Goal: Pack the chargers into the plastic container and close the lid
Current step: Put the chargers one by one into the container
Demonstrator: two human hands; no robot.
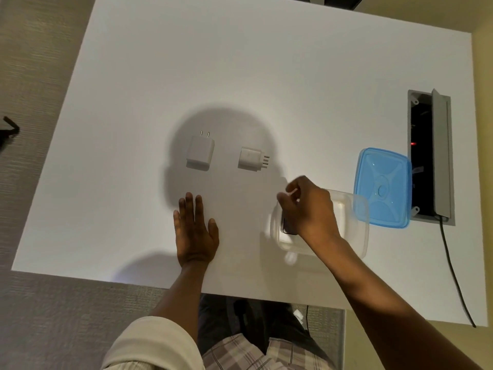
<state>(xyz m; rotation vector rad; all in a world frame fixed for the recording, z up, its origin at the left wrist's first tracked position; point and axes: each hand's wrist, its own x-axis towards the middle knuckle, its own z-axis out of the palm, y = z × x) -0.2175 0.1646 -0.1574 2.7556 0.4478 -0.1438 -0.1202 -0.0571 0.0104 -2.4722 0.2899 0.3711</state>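
Head view, left hand (195,231) flat, right hand (306,206) curled

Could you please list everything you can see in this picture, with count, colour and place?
chargers: two, white, side by side mid-table, left one's prongs pointing away, right one with prongs pointing right
dark object: one, inside the container, mostly hidden under the right hand
plastic container: one, clear, open, near the table's front right
lid: one, blue, off, right of the container
table: one, white
cable box: one, grey, open, recessed at the table's right edge
cable: one, black, running from the box
left hand: flat on the table
right hand: over the container, fingers loose
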